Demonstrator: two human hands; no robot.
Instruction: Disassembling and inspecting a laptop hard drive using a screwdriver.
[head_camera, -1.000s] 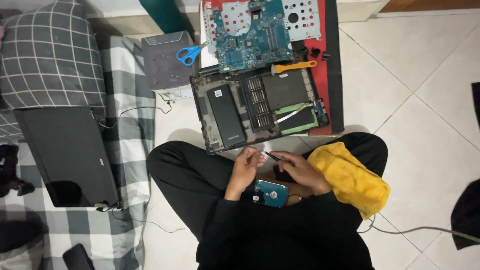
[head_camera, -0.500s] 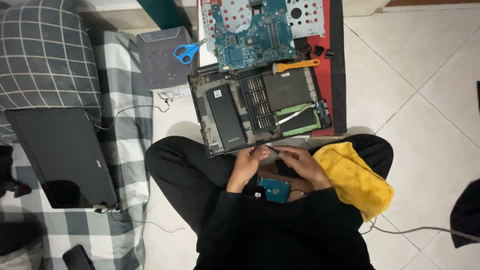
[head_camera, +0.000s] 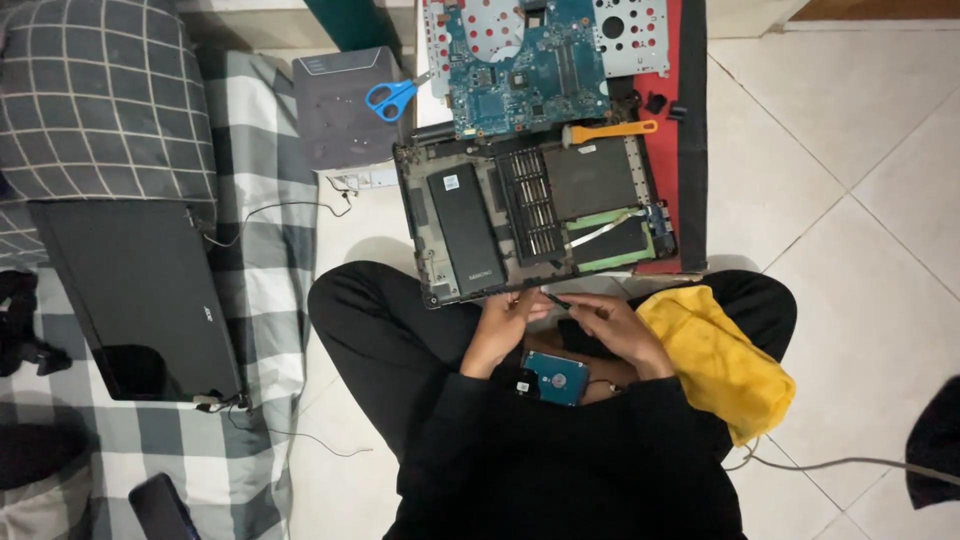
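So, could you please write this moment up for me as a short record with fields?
Setting: person seated cross-legged on white tiled floor
Left hand: pinches one end of a thin dark tool
Right hand: grips the same tool
In lap: blue-topped rectangular hard drive
On right thigh: crumpled yellow cloth
In front: opened black laptop base, blue circuit board, orange plastic pry tool
To the left: blue-handled scissors on a grey box

Dim, slightly soft overhead indoor light
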